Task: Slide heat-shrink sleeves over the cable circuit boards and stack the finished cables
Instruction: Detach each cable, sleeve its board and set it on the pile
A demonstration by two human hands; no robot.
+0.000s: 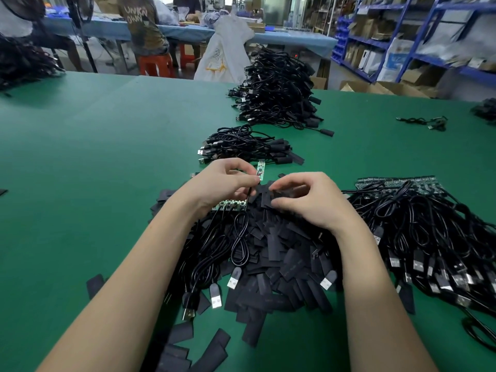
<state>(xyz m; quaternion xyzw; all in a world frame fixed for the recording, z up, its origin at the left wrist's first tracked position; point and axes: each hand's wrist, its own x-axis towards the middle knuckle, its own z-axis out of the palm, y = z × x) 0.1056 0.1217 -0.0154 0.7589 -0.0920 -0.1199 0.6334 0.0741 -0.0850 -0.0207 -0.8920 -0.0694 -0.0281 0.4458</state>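
Black heat-shrink sleeves [271, 253] lie heaped nearest. Above them the right hand [308, 200] pinches one sleeve [264, 190]; the left hand [222, 183] pinches a cable's green circuit board [260, 170]. Sleeving is starting: next, align the mouth with the board. Beyond waits the finished stack [247, 149].

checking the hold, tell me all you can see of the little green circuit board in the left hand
The circuit board is a narrow green strip with small parts and pads on its face, standing almost upright and pointing away from the person. The left hand pinches its lower end between thumb and fingertips, where a thin black cable leaves it and hangs in loops. No sleeve covers it yet; it is held just above the pile of black sleeves.
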